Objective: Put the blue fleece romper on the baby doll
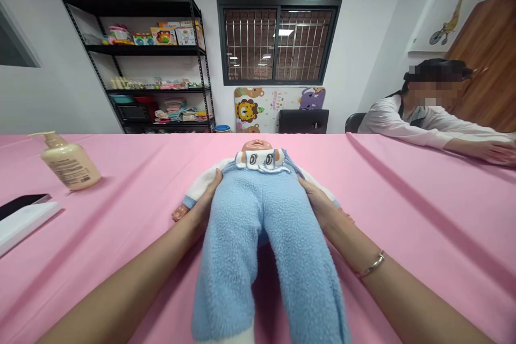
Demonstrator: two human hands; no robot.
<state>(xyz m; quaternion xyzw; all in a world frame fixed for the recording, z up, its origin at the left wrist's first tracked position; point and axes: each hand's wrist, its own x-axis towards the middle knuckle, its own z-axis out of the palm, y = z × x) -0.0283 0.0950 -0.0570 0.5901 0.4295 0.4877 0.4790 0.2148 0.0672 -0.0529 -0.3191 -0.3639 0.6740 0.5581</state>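
A baby doll (258,144) lies on its back on the pink-covered table, its feet end towards me. It wears fleecy light-blue trousers (237,236) and a white top with blue cuffs and an animal face at the chest. My left hand (208,194) grips the doll's side at the waist, thumb on the blue fabric. On the opposite side my right hand (316,200) holds the waist in the same way. Most fingers of both hands are hidden behind or under the doll. Its arms are spread outward past my hands.
A beige pump bottle (70,164) stands on the pink tablecloth (137,166) at the left, near a white box (26,223) and a dark phone (24,203). Across the table at the right, a person (403,113) rests both arms on it. Black shelves (149,49) stand behind.
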